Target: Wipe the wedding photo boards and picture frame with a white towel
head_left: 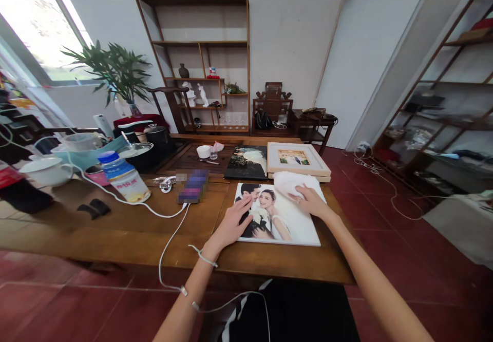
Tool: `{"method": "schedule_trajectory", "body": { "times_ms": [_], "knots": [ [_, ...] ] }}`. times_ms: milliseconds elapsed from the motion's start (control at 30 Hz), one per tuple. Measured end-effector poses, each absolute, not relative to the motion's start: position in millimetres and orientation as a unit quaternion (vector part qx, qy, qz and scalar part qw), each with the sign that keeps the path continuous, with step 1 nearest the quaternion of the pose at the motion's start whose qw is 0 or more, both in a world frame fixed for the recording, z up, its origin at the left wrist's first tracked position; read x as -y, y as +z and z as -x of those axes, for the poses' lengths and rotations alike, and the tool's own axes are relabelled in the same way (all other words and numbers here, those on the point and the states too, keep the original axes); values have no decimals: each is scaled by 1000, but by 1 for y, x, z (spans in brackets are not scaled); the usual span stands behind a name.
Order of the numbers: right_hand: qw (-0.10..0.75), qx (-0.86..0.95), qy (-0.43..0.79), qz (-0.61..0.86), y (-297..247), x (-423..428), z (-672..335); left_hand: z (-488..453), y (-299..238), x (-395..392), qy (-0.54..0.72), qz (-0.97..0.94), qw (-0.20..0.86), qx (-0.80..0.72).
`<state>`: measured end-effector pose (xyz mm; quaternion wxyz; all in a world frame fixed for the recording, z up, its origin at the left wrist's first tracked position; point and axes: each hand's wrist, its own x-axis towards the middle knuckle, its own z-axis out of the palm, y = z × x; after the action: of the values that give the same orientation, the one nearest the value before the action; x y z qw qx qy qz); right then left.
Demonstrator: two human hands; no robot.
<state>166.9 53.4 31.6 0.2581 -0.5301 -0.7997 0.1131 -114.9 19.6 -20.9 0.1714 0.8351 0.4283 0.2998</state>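
White cloth (287, 183), held by fingers of the right hand (311, 201), should be kept flat while the photo panel (283, 226) is steadied under outstretched fingers of the left hand (233, 222).

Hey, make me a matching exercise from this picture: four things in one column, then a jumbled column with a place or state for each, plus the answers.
1. Left hand
2. Soft white wad
3. Leafy plant
4. Framed picture

A. Near the window
B. Has pale wooden edges
C. Resting on the left part of the couple photo
D. Touched by the right hand

Pairs: 1-C, 2-D, 3-A, 4-B.
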Motion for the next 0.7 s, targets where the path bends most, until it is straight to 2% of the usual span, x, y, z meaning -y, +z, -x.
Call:
{"method": "schedule_trajectory", "body": {
  "times_ms": [133,267,467,567,700],
  "knots": [
    [231,814,95,525,26,-43,-165,115,-22,-20,314,-828,177,-431],
    [218,835,54,502,15,14,-162,113,-22,-19,327,-823,176,-430],
    [195,860,91,463,19,97,-147,113,-22,-20,318,-829,170,-427],
    [175,865,123,453,23,97,-152,115,-23,-20,313,-836,163,-420],
    [172,829,147,512,21,51,-167,115,-20,-20,316,-838,161,-414]
  ]
}}
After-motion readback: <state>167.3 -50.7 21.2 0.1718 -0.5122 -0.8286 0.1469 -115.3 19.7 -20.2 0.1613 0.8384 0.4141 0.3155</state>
